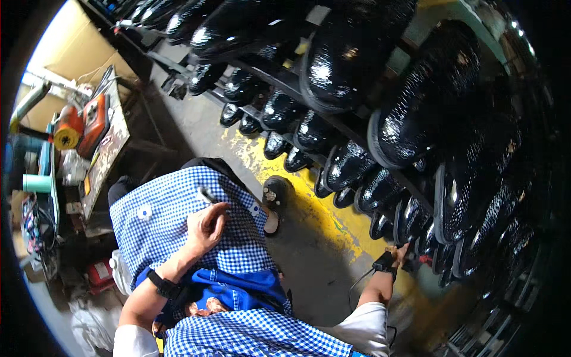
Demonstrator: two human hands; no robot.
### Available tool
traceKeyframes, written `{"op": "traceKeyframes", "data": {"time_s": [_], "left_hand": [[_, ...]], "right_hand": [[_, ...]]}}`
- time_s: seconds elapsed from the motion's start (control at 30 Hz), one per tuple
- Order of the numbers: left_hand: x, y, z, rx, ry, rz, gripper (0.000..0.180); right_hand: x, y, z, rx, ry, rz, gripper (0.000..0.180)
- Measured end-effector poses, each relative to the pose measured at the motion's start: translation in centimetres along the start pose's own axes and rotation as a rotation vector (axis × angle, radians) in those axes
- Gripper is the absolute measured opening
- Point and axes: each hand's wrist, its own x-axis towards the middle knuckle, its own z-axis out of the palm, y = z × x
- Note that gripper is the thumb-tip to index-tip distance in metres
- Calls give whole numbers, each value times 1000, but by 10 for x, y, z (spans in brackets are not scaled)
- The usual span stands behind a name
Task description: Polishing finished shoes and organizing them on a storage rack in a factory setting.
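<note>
My left hand [206, 228] is curled closed over the blue-and-white checked apron [172, 208] on my lap. Beyond its fingers shows a small grey-white piece [206, 194]; whether the hand grips it is unclear. My right hand [399, 255] reaches out to the right, to the lower row of glossy black shoes [410, 221] on a rack. Its fingertips are by the toe of one black shoe, partly hidden, so a grip cannot be made out. Dark devices are strapped at both wrists, and a cable hangs from the right one.
A tiered metal rack [345, 128] of textured black shoes fills the upper right. At left stands a worn workbench [110, 146] with an orange tool [95, 122] and a green cup [37, 183]. A red container [101, 275] and a white jug [121, 271] sit below. Yellow paint [321, 217] marks the floor.
</note>
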Motion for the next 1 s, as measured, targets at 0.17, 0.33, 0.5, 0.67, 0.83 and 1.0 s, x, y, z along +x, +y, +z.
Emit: {"op": "traceKeyframes", "data": {"time_s": [0.17,0.33,0.5,0.67,0.83,1.0], "left_hand": [[-16,-13,-10,9,88,-15,20],[-20,-24,-12,-79,101,-72,19],[-29,-54,-23,-209,160,-148,18],[-29,-74,-35,-391,126,-207,19],[-29,-75,-46,-683,74,-309,22],[-36,-86,-69,-953,22,-332,25]], "right_hand": [[14,9,25,302,-25,400,36],[-80,-58,4,254,-221,852,62],[-208,-53,-44,332,-138,748,52],[-336,-34,-53,201,-218,269,62],[-376,-75,-12,44,-405,590,47],[-411,-112,59,-123,-905,219,44]]}}
